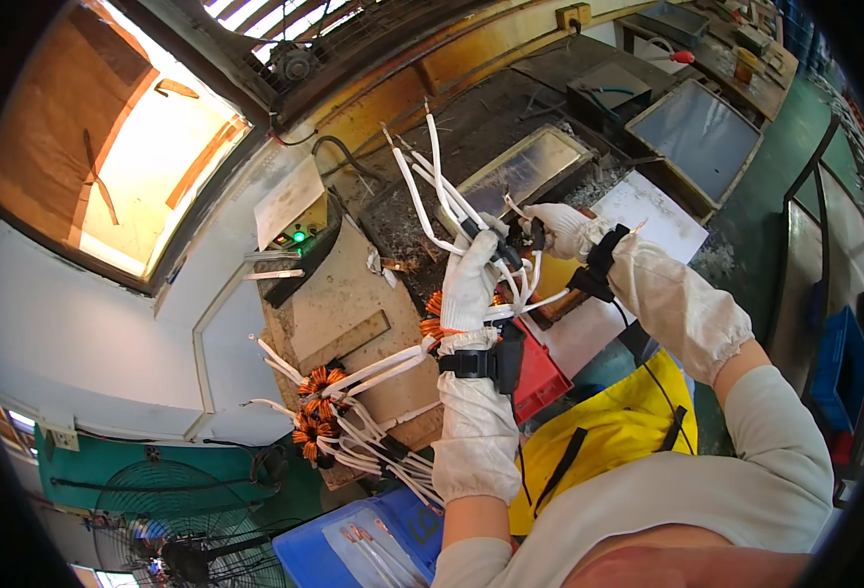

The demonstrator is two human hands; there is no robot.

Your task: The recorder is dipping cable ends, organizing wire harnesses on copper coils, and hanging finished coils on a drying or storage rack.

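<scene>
My left hand point(471, 281), in a white glove, is closed round a bundle of white-sleeved wires point(439, 176). Their bare dark tips point up and away. Black sleeving point(491, 245) wraps the bundle beside my fingers. Just to the right, my gloved right hand point(561, 231) pinches a white-sleeved wire lead point(536, 269) with a dark section at the fingertips. Partly hidden behind my left hand is an orange copper coil point(435, 316). Two more copper-wound coils, one upper point(322, 387) and one lower point(312, 433), lie on the bench at the left with white leads attached.
A shiny rectangular metal tray point(527, 169) lies beyond my hands; a grey-topped box point(696, 139) stands farther right. At left is a control box point(299, 223) with a green light. Nearer are a red bin point(542, 377), blue bin point(353, 539), yellow cloth point(598, 431) and fan point(182, 524).
</scene>
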